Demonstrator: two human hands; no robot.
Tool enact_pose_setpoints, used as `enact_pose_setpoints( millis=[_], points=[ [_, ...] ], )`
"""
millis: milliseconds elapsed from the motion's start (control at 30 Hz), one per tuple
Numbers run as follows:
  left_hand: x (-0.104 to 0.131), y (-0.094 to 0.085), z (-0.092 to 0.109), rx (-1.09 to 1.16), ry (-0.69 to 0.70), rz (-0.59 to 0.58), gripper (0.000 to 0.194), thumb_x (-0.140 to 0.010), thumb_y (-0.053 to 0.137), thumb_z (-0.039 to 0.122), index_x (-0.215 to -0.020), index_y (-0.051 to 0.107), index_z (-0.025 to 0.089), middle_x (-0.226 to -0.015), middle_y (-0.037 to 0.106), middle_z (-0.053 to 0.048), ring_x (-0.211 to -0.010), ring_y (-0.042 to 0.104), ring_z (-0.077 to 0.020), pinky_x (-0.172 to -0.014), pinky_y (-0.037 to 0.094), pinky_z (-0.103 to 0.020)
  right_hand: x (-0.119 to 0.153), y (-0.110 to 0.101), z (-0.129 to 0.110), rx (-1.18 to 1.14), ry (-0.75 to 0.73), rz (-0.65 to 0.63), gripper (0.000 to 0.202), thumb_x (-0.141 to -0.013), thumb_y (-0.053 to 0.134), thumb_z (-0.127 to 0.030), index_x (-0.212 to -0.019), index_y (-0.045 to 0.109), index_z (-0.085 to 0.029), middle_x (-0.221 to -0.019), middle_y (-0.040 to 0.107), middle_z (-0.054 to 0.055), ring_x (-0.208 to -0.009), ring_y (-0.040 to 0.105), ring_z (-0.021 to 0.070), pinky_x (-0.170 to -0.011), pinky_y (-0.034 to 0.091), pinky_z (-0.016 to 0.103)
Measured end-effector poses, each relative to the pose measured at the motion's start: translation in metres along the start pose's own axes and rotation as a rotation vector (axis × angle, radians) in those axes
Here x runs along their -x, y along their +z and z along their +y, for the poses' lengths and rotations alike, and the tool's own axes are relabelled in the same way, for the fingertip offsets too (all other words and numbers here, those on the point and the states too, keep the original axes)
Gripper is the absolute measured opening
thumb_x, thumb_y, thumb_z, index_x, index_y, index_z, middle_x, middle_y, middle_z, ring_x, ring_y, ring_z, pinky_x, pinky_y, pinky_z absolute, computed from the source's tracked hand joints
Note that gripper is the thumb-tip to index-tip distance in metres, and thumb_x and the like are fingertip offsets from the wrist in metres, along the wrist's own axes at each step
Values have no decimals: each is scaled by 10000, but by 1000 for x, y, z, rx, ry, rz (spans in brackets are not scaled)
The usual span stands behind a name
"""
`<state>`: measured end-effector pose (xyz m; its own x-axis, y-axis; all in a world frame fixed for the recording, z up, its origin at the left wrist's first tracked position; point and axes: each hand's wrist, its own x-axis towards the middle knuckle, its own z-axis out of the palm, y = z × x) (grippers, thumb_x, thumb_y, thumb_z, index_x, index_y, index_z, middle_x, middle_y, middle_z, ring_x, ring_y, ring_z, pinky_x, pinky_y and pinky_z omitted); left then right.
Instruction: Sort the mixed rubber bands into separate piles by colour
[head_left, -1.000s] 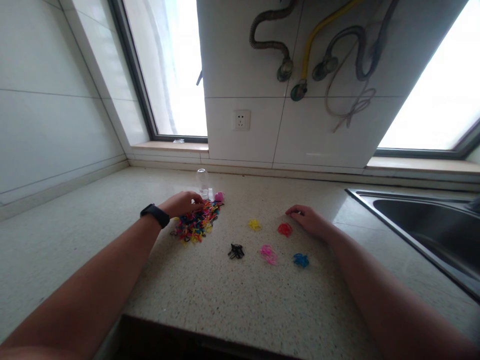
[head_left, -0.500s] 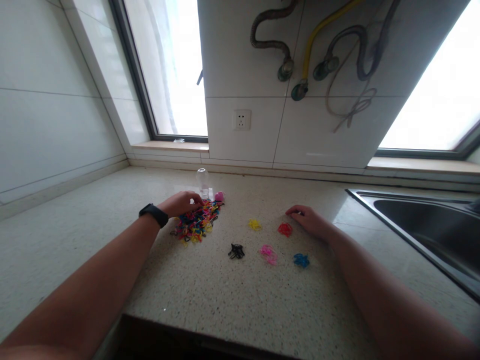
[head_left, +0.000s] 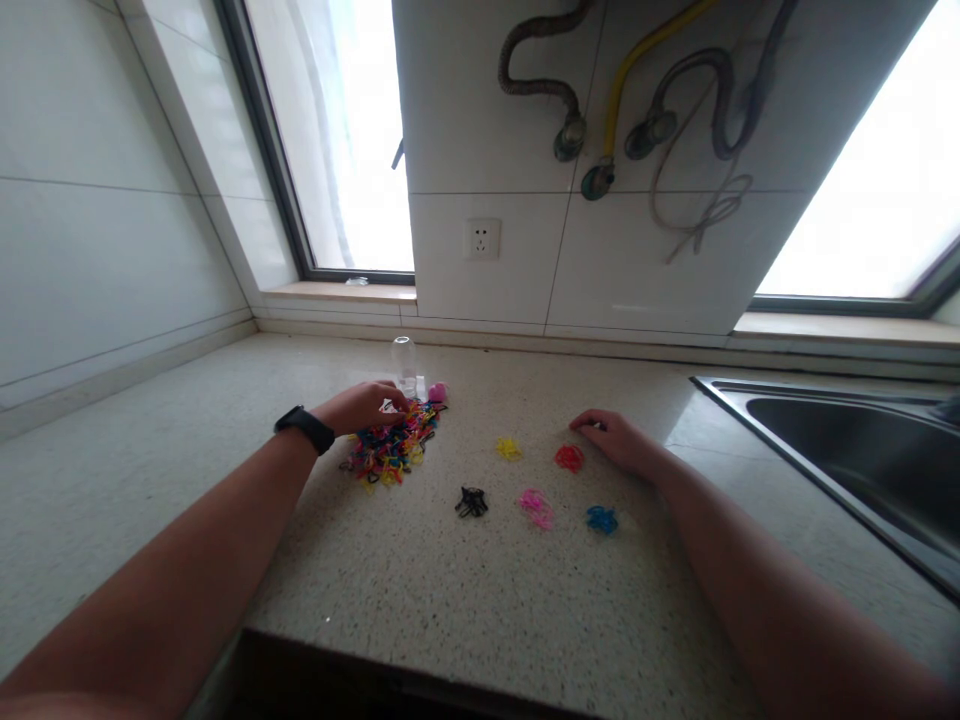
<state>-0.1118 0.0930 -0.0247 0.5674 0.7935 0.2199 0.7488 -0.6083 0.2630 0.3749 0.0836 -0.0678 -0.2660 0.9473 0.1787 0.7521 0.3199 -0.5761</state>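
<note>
A mixed heap of small coloured rubber bands [head_left: 394, 448] lies on the speckled counter. My left hand [head_left: 367, 406], with a black watch at its wrist, reaches over the heap's far side. Its thumb and fingertips come together in a pinch among the bands; what lies between them is too small to make out. My right hand [head_left: 606, 434] rests on the counter, fingers loosely curled, just beyond the red rubber bands [head_left: 569, 458]. Nearby are separate little piles: yellow rubber bands [head_left: 508, 448], black rubber bands [head_left: 472, 502], pink rubber bands [head_left: 537, 508] and blue rubber bands [head_left: 601, 519].
Behind the heap stand a clear plastic bottle [head_left: 403, 362] and a pink cap-like piece [head_left: 437, 393]. A steel sink [head_left: 720, 390] is set into the counter [head_left: 480, 610] at right. The tiled wall holds a socket [head_left: 482, 239] and hoses with valves.
My left hand's fingertips have shifted very slightly within the heap. The right hand and the sorted piles keep their places; the whole view has drifted a little.
</note>
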Motion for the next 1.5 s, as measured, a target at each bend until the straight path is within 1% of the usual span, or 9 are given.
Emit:
enact_pose_setpoints(
  millis=[200, 533, 700, 833, 1033, 1133, 1300, 1400, 1500],
  points=[
    [0, -4, 5, -7, 27, -2, 230, -868, 607, 424, -911, 746, 246, -955, 675, -23, -812, 613, -138, -773, 448, -237, 0, 0, -2, -1, 2, 14, 257, -877, 519, -282, -996, 730, -198, -1024, 743, 86, -930, 665, 242, -886, 488, 376],
    [1, -10, 7, -93, -53, 144, 201, -882, 542, 325, -955, 683, 202, -728, 659, 13, -566, 498, -89, -601, 364, -226, 0, 0, 0, -8, -21, 15, 232, -875, 529, -255, -980, 731, -208, -1008, 747, 69, -919, 672, 224, -870, 503, 349],
    [-2, -15, 17, -115, -34, 179, 185, -878, 542, 295, -962, 679, 204, -819, 689, -7, -658, 559, -112, -655, 389, -239, -1, 0, -1, -3, -13, 17, 240, -871, 532, -252, -981, 740, -205, -1000, 747, 75, -910, 672, 227, -865, 503, 349],
    [-5, -17, 30, -120, -26, 198, 189, -881, 549, 303, -971, 683, 205, -839, 688, -19, -681, 564, -124, -667, 393, -253, 0, 0, -3, 0, -16, 12, 245, -867, 526, -245, -978, 741, -205, -999, 745, 71, -897, 669, 224, -851, 500, 343],
    [-13, -19, 68, -96, 7, 189, 256, -932, 520, 381, -1014, 688, 206, -774, 657, -16, -636, 524, -111, -610, 369, -254, 2, 0, -7, 29, 0, 19, 243, -867, 523, -242, -981, 735, -210, -989, 750, 59, -895, 667, 214, -845, 491, 328],
    [-15, -22, 79, -107, 5, 187, 303, -950, 495, 415, -1038, 685, 195, -757, 645, -23, -628, 517, -112, -604, 366, -262, 2, 0, -9, 39, -1, 21, 241, -864, 526, -253, -975, 737, -217, -972, 752, 51, -874, 666, 207, -826, 495, 320],
    [-11, -27, 64, -181, -44, 133, 210, -893, 547, 351, -981, 678, 213, -815, 664, -26, -682, 549, -134, -633, 371, -274, 3, 0, -10, 26, -3, 27, 239, -860, 525, -255, -964, 737, -217, -938, 752, 54, -849, 664, 208, -807, 501, 324],
    [-7, -26, 47, -229, -87, 49, 140, -840, 610, 322, -875, 668, 199, -809, 659, -33, -702, 561, -151, -648, 393, -281, 2, 1, -8, 17, -17, 30, 228, -860, 536, -258, -964, 736, -218, -951, 753, 55, -855, 666, 207, -814, 500, 319],
    [-5, -23, 34, -246, -135, -60, 179, -886, 607, 332, -839, 652, 165, -765, 631, -30, -680, 563, -143, -663, 454, -289, 1, 2, -4, 13, -16, 26, 232, -859, 532, -250, -967, 735, -214, -960, 753, 55, -848, 667, 203, -813, 501, 315]
  ],
)
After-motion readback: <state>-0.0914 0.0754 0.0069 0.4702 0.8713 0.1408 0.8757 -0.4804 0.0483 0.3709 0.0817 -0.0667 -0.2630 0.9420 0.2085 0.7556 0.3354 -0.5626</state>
